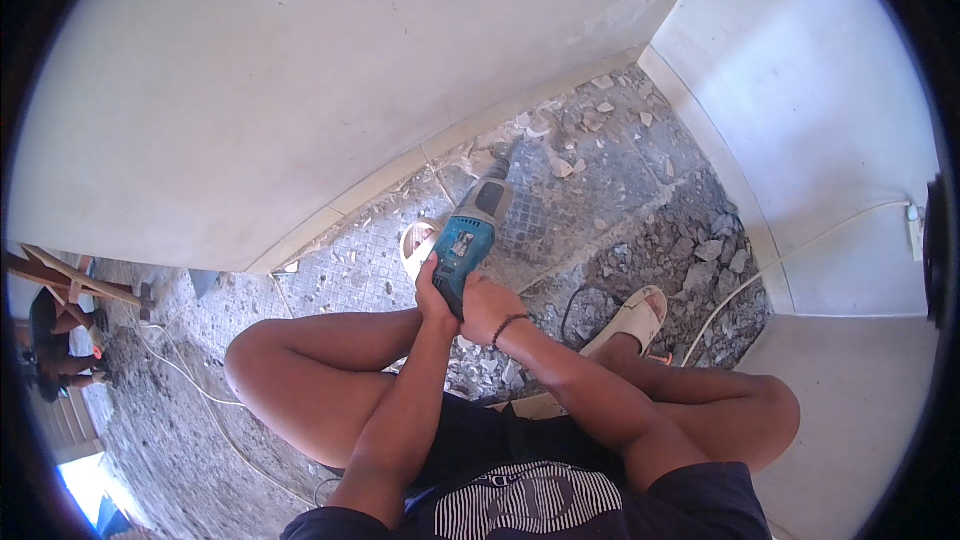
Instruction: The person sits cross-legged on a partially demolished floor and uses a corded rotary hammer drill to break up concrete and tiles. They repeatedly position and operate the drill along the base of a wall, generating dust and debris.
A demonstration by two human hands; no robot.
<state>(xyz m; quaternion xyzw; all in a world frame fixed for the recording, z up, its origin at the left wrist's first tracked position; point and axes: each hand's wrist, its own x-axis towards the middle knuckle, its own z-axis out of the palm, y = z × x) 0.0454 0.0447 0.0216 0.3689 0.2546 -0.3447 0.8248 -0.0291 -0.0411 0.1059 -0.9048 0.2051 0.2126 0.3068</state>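
A teal and grey rotary hammer drill [468,240] is held in front of me, tilted up and slightly right toward the foot of the wall. My left hand [434,298] is closed on the left side of its rear end. My right hand [489,308], with a dark bracelet at the wrist, grips the rear handle from the right. The dark chuck [497,170] points at broken tile pieces [541,126] by the skirting; the bit's tip is hard to make out. Under the tool lies a dusty floor with a grid pattern [540,215].
Grey rubble [690,255] is heaped on the right, near my sandalled right foot [640,318]. A white cable [745,285] runs up to a wall socket [914,225]. Cream skirting [455,130] edges both walls. Another person [68,340] is at far left, beside wooden boards [85,278].
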